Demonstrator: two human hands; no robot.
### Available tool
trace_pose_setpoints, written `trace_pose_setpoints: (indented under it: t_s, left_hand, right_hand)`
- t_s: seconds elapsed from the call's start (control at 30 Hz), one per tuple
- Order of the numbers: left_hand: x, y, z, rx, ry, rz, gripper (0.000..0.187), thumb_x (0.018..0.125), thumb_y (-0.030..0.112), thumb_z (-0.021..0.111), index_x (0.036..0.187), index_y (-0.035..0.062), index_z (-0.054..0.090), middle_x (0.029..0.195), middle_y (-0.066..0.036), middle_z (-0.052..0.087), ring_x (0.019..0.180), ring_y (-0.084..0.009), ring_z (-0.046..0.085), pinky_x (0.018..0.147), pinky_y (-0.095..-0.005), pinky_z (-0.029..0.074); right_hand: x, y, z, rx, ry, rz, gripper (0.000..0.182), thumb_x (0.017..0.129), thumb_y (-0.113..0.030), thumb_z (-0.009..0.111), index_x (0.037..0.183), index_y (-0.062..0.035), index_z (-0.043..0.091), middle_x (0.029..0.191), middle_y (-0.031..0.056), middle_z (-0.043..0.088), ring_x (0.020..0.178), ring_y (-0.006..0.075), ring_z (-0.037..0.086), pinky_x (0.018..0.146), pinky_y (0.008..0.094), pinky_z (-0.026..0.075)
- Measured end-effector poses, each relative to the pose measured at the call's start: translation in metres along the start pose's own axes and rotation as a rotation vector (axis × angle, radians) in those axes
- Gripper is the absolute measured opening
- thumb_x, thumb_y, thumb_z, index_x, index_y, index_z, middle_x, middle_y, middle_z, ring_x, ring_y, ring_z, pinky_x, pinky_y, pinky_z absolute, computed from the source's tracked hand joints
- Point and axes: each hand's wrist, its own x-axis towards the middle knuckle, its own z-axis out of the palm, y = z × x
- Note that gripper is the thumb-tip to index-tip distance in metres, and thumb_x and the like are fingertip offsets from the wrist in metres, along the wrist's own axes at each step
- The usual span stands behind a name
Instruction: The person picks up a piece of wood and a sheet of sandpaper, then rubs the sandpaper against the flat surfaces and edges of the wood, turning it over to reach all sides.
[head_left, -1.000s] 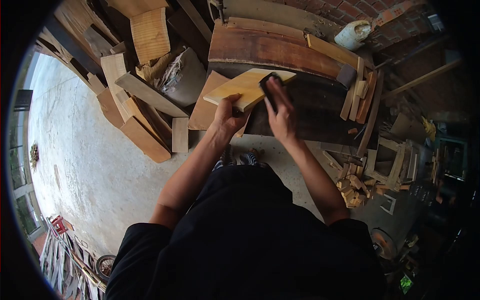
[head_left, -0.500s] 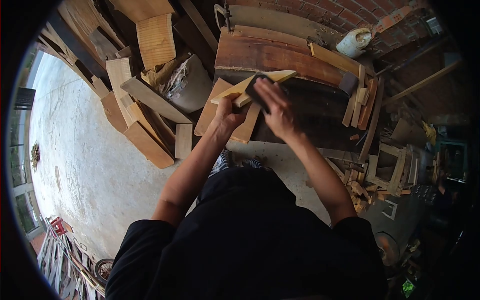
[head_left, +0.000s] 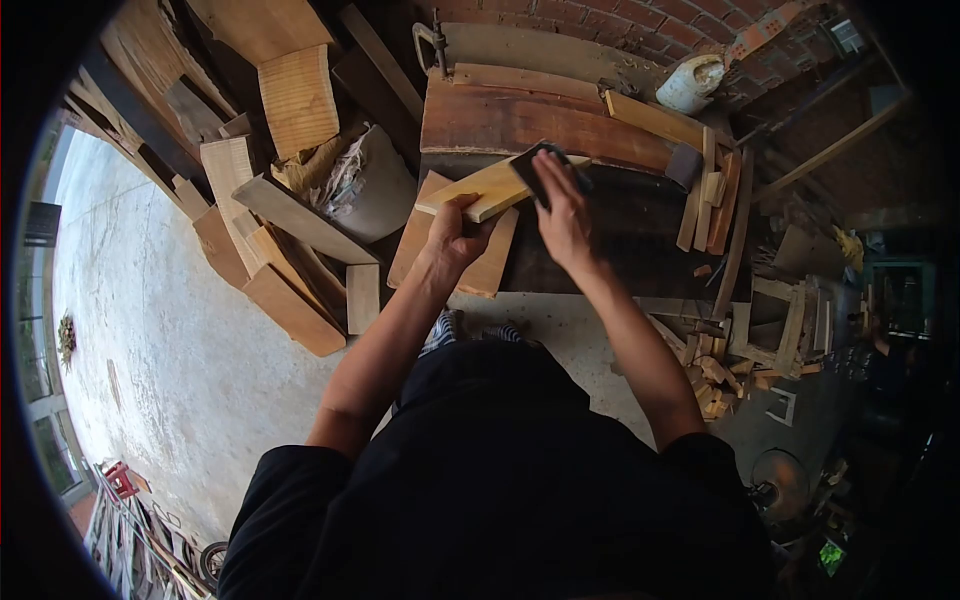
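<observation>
My left hand is closed around the near end of a pale wooden board, thumb on the near side. The board is tilted above the workbench, its far end partly hidden. Flat on the board's far part lies a dark piece of sandpaper, pressed under the fingers of my right hand. Those fingers are slightly blurred. Below the board, a brown plank rests on the dark bench top.
A clamp stands at the bench's back left. Thin wood strips and a dark block lie at the right. Planks and a stuffed sack crowd the left. Wood scraps are piled on the right floor.
My right hand has slid the sandpaper a little to the right along the board. My left hand keeps its grip. The whole view has shifted slightly.
</observation>
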Motion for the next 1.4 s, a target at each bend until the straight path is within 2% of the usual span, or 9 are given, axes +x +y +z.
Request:
trace_pose_setpoints:
  t_s: [0.1, 0.23, 0.63, 0.7, 1.0, 1.1, 1.17, 1.33, 1.4]
  left_hand:
    - [0.008, 0.015, -0.034, -0.083, -0.870, -0.275, 0.031, 0.099, 0.010, 0.054, 0.125, -0.0055, 0.053, 0.122, -0.019, 0.063, 0.110, -0.0336, 0.066, 0.096, -0.0443, 0.058]
    - [-0.084, -0.003, 0.015, -0.076, -0.058, -0.012, 0.027, 0.097, 0.004, 0.056, 0.122, -0.0069, 0.056, 0.123, -0.020, 0.064, 0.113, -0.0344, 0.066, 0.097, -0.0444, 0.059]
    - [-0.070, 0.006, -0.020, -0.242, 0.056, 0.092, 0.028, 0.097, 0.008, 0.056, 0.117, -0.0107, 0.055, 0.121, -0.025, 0.064, 0.110, -0.0384, 0.066, 0.093, -0.0449, 0.061]
    - [-0.039, 0.029, -0.065, -0.267, -0.578, -0.162, 0.026, 0.095, 0.005, 0.055, 0.116, -0.0103, 0.057, 0.119, -0.025, 0.065, 0.108, -0.0375, 0.068, 0.090, -0.0439, 0.063]
    - [-0.049, 0.025, -0.037, -0.379, -0.180, -0.063, 0.032, 0.095, -0.001, 0.048, 0.121, -0.0178, 0.051, 0.125, -0.031, 0.060, 0.117, -0.0458, 0.061, 0.095, -0.0462, 0.060]
    - [-0.044, 0.028, -0.055, -0.450, -0.670, -0.183, 0.032, 0.095, -0.001, 0.047, 0.122, -0.0178, 0.050, 0.125, -0.032, 0.059, 0.118, -0.0461, 0.060, 0.095, -0.0465, 0.060]
    - [-0.065, 0.025, -0.035, -0.419, -0.176, -0.066, 0.032, 0.096, 0.000, 0.047, 0.123, -0.0175, 0.049, 0.126, -0.032, 0.058, 0.118, -0.0459, 0.060, 0.095, -0.0471, 0.060]
    - [-0.049, 0.015, -0.039, -0.301, -0.143, 0.017, 0.032, 0.097, 0.001, 0.049, 0.124, -0.0158, 0.048, 0.126, -0.031, 0.058, 0.117, -0.0453, 0.061, 0.096, -0.0470, 0.059]
    - [-0.033, 0.015, -0.065, -0.384, -0.859, -0.151, 0.031, 0.097, 0.003, 0.051, 0.122, -0.0148, 0.049, 0.125, -0.029, 0.058, 0.118, -0.0448, 0.061, 0.098, -0.0474, 0.058]
  right_hand:
    - [-0.015, -0.070, -0.006, 0.074, -0.096, -0.234, 0.072, 0.073, 0.006, 0.069, 0.142, -0.0006, 0.051, 0.151, 0.0149, 0.048, 0.139, 0.0327, 0.046, 0.119, 0.0464, 0.034]
    - [0.017, -0.062, -0.041, 0.066, 0.060, -0.244, 0.065, 0.077, -0.003, 0.075, 0.139, -0.0016, 0.054, 0.147, 0.0135, 0.051, 0.137, 0.0327, 0.048, 0.117, 0.0472, 0.036]
    - [0.013, -0.069, 0.008, 0.082, -0.054, -0.211, 0.063, 0.080, -0.004, 0.071, 0.140, -0.0001, 0.052, 0.146, 0.0160, 0.051, 0.139, 0.0334, 0.046, 0.118, 0.0472, 0.034]
    - [0.002, -0.097, -0.005, 0.235, -0.196, -0.330, 0.068, 0.075, -0.005, 0.072, 0.141, -0.0032, 0.053, 0.145, 0.0137, 0.053, 0.139, 0.0305, 0.047, 0.119, 0.0476, 0.035]
    - [0.026, -0.071, 0.011, 0.105, -0.073, -0.349, 0.053, 0.075, 0.004, 0.069, 0.128, -0.0004, 0.061, 0.136, 0.0155, 0.060, 0.132, 0.0326, 0.053, 0.115, 0.0433, 0.040]
    - [0.022, -0.078, -0.001, 0.292, -0.229, -0.459, 0.067, 0.073, 0.016, 0.055, 0.136, -0.0057, 0.058, 0.145, 0.0116, 0.054, 0.139, 0.0292, 0.047, 0.121, 0.0448, 0.033]
    - [0.044, -0.032, 0.004, 0.084, -0.171, -0.318, 0.057, 0.078, 0.011, 0.059, 0.132, -0.0051, 0.060, 0.143, 0.0127, 0.056, 0.136, 0.0291, 0.050, 0.120, 0.0450, 0.035]
    - [0.025, -0.058, 0.003, 0.054, -0.090, -0.371, 0.055, 0.071, 0.007, 0.070, 0.125, 0.0005, 0.063, 0.129, 0.0160, 0.064, 0.127, 0.0322, 0.057, 0.114, 0.0420, 0.043]
    - [0.012, -0.082, -0.002, 0.262, -0.204, -0.463, 0.058, 0.072, 0.010, 0.068, 0.128, -0.0030, 0.062, 0.134, 0.0141, 0.062, 0.132, 0.0302, 0.054, 0.116, 0.0421, 0.040]
